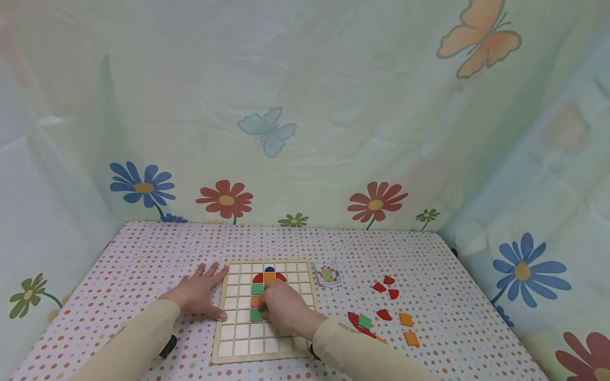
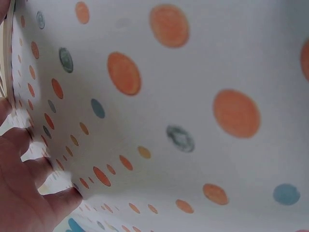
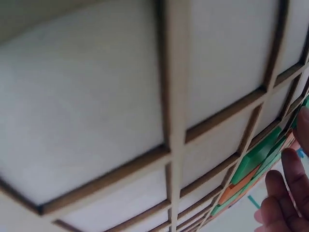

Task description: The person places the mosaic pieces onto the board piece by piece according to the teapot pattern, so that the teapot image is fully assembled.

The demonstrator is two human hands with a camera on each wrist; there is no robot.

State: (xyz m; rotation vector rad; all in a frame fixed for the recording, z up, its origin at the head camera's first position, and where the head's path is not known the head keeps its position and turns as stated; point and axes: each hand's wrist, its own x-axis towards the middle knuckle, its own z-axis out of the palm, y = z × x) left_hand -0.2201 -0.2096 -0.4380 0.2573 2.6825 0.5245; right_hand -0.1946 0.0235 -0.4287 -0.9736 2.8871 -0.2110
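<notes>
A wooden grid board [image 1: 242, 347] lies on the dotted tablecloth. My left hand [image 1: 196, 292] is spread at the board's left edge, thumb by the rim. Over the board's middle, my right hand [image 1: 288, 308] has its fingers bent down beside a lower green square [image 1: 256, 315] and an orange square [image 1: 254, 301]. I cannot tell whether a tile is between those fingertips. Above them in the grid sit another green square [image 1: 257, 289], an orange square [image 1: 269, 277] flanked by red rounded pieces [image 1: 258, 278], and a blue rounded piece [image 1: 269, 269] at the top. The right hand covers neighbouring cells.
A small picture card [image 1: 328, 274] lies off the board's right edge. Farther right are loose red pieces [image 1: 384, 315], orange pieces [image 1: 411, 339] and a green square [image 1: 365, 321]. A printed curtain [image 1: 324, 174] stands behind the table.
</notes>
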